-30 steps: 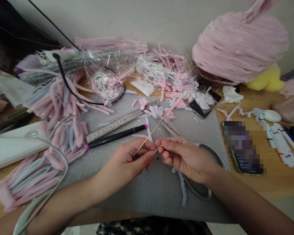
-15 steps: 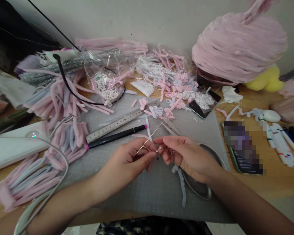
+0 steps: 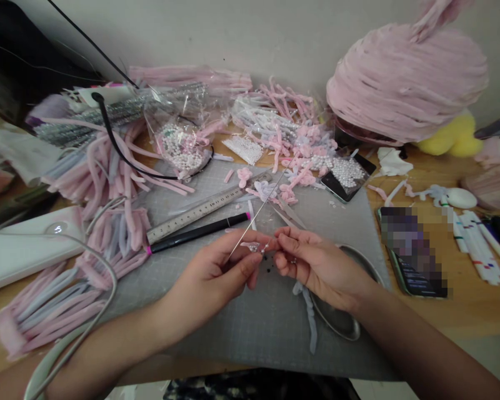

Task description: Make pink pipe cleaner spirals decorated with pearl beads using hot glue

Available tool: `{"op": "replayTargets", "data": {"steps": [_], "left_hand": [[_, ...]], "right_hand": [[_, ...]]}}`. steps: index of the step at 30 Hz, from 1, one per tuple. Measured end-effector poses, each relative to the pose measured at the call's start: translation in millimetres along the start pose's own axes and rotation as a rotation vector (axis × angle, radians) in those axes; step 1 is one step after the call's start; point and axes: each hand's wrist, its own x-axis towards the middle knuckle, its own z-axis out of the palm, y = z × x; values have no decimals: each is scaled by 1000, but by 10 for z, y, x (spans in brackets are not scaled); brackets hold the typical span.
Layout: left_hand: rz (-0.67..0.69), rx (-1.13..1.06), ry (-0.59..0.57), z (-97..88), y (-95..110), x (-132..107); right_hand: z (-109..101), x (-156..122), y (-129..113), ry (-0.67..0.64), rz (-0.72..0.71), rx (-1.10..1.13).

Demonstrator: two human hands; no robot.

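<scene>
Above the grey cutting mat (image 3: 216, 333), my left hand (image 3: 216, 266) pinches a thin straight wire (image 3: 253, 216) that slants up and to the right. Small pearl beads (image 3: 264, 249) show between thumb and forefinger, on the same piece. My right hand (image 3: 316, 258) is closed in a pinch just right of these beads, fingertips at the end of the piece. More tiny beads peek out under its fingers. Exactly what the right fingertips grip is hidden. Scissors (image 3: 289, 214) lie behind the hands, their handles (image 3: 354, 333) partly under my right hand.
A steel ruler (image 3: 195, 214) and black marker (image 3: 200, 233) lie left of centre. Behind them are pearl bags (image 3: 244, 150) and fuzzy pink flowers (image 3: 244, 177). Pink and grey pipe cleaners (image 3: 104, 166) fill the left; a phone (image 3: 412, 255) and white pens (image 3: 477, 244) lie right.
My right hand has tightened from loosely spread fingers into a pinch near the beads. The beads have shifted slightly up and left, and the wire tilts a little more steeply.
</scene>
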Motion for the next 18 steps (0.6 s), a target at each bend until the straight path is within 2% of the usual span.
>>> {"op": "replayTargets", "data": {"steps": [12, 18], "left_hand": [[-32, -23, -14, 29, 5, 20], [-20, -10, -41, 15, -8, 23]], "right_hand": [[8, 43, 77, 34, 31, 95], [7, 52, 88, 11, 47, 110]]}}
